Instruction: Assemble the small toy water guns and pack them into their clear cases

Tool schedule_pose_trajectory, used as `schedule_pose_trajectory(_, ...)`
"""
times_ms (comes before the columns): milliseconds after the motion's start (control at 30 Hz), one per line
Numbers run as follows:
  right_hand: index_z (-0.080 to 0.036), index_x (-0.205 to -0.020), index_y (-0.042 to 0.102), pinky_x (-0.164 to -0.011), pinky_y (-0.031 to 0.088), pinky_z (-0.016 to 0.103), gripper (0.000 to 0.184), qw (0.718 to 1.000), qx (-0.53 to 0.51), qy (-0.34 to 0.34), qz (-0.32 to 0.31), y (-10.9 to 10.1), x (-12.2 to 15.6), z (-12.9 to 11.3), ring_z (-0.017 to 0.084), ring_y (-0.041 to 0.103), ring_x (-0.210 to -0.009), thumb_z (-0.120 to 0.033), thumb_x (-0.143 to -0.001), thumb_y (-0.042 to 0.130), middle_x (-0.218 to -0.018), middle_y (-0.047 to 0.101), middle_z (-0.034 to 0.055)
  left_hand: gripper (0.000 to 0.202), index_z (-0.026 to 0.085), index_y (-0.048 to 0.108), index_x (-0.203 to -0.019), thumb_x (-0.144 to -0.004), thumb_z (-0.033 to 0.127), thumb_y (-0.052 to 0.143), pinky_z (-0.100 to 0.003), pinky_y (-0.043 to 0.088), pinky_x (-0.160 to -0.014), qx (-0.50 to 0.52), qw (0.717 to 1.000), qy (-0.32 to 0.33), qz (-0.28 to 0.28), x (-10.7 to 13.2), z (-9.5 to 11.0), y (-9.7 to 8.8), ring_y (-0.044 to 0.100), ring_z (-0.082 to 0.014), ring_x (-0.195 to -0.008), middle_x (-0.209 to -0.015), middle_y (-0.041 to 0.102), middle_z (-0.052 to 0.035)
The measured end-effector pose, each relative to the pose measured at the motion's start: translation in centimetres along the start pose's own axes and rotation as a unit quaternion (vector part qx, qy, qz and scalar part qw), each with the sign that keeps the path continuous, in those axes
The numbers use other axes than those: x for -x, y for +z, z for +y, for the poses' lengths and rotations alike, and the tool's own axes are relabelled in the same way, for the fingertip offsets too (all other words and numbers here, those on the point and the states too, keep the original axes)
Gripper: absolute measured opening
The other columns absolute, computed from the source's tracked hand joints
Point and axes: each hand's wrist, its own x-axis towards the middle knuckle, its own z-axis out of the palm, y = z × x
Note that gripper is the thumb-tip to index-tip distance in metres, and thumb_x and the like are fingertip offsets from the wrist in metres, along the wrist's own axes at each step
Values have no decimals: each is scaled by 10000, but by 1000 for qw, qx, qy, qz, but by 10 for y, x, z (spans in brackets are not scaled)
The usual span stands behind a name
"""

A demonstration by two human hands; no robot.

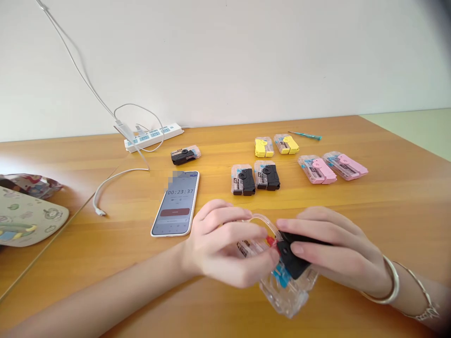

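Observation:
Both hands meet over a small clear-plastic toy gun (pixel 285 286) with black, red and blue parts, held just above the wooden table (pixel 387 211). My left hand (pixel 225 246) is closed, its fingertips pinching the clear front part near the red piece. My right hand (pixel 334 251) is closed around the black part (pixel 294 260) from the right. Bracelets circle the right wrist.
Beyond the hands lie several similar toys: two black (pixel 255 178), two yellow (pixel 276 146), two pink (pixel 333 167) and one black (pixel 185 155) alone. A phone (pixel 176 203) showing a timer, a power strip (pixel 153 136) with cables, a teal screwdriver (pixel 306 135) and a patterned pouch (pixel 24 216) are also here.

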Motion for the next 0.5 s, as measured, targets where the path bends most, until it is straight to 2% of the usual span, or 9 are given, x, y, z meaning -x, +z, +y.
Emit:
schedule_pose_trajectory(33,-302,-979,572,-638,547,335,213,1000,0,1,-5,-1,0,-2,191,660,-781,-137,-870,494,-1031,701,48,163,314,592,-677,-752,178,640,-312,437,-751,1,1000,-15,4,1,4,-1,549,-147,-762,-741,651,67)
schedule_pose_trajectory(100,-345,-977,587,-629,545,340,230,999,-19,45,-14,-1,1,-6,190,661,-726,-164,-874,489,-968,715,13,173,344,590,-680,-741,186,627,-343,425,-771,21,998,-51,3,7,11,-2,563,-153,-752,-721,648,80)
schedule_pose_trajectory(200,-371,-1030,593,-632,543,360,216,986,-82,145,3,4,6,-10,203,652,-667,-264,-882,478,-892,717,11,233,442,597,-799,-749,214,598,-359,427,-803,128,975,-168,-70,19,23,-4,586,-169,-791,-695,635,81)
schedule_pose_trajectory(267,-379,-1065,588,-635,544,369,230,978,-116,171,26,9,11,-12,210,648,-664,-307,-881,471,-874,712,16,283,471,581,-899,-766,220,573,-369,430,-818,150,957,-233,-86,25,30,-5,587,-180,-816,-690,633,74)
schedule_pose_trajectory(400,-414,-1163,540,-633,546,379,332,974,-125,183,33,10,10,-22,213,646,-669,-264,-870,491,-864,703,8,289,461,539,-992,-791,254,547,-406,416,-856,150,953,-258,-49,32,40,-5,578,-197,-815,-686,633,65)
schedule_pose_trajectory(500,-409,-1231,499,-621,541,384,420,973,-102,203,33,6,3,-33,215,634,-655,-199,-868,505,-828,691,18,204,430,550,-966,-816,296,513,-406,427,-826,191,928,-306,-92,40,44,-2,574,-207,-836,-698,632,43)
